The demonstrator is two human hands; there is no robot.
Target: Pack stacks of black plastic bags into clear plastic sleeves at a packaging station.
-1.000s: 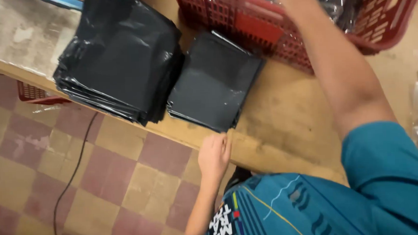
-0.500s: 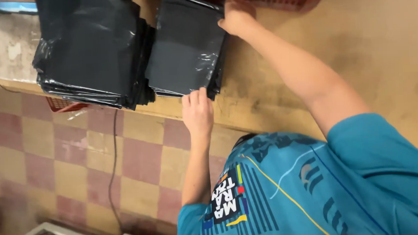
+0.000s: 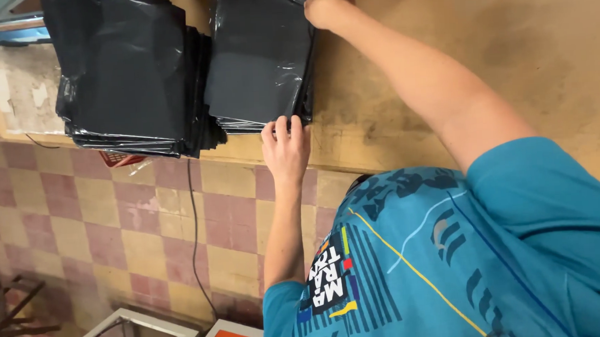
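worn tan worktop (image 3: pixel 511 58) above a checkered pink and cream tile floor (image 3: pixel 100 224), with a black cable (image 3: pixel 196 220) hanging down. left hand (image 3: pixel 285 145) at the near edge of the smaller stack of black plastic-wrapped packs (image 3: pixel 261 55), fingers loosely spread against it, clamped on nothing. right hand (image 3: pixel 326 4) on the far right corner, grip hidden at the frame edge. slick wrap, near the table edge: likely to slide off if nudged. larger black stack (image 3: pixel 131 75) touching on the left.
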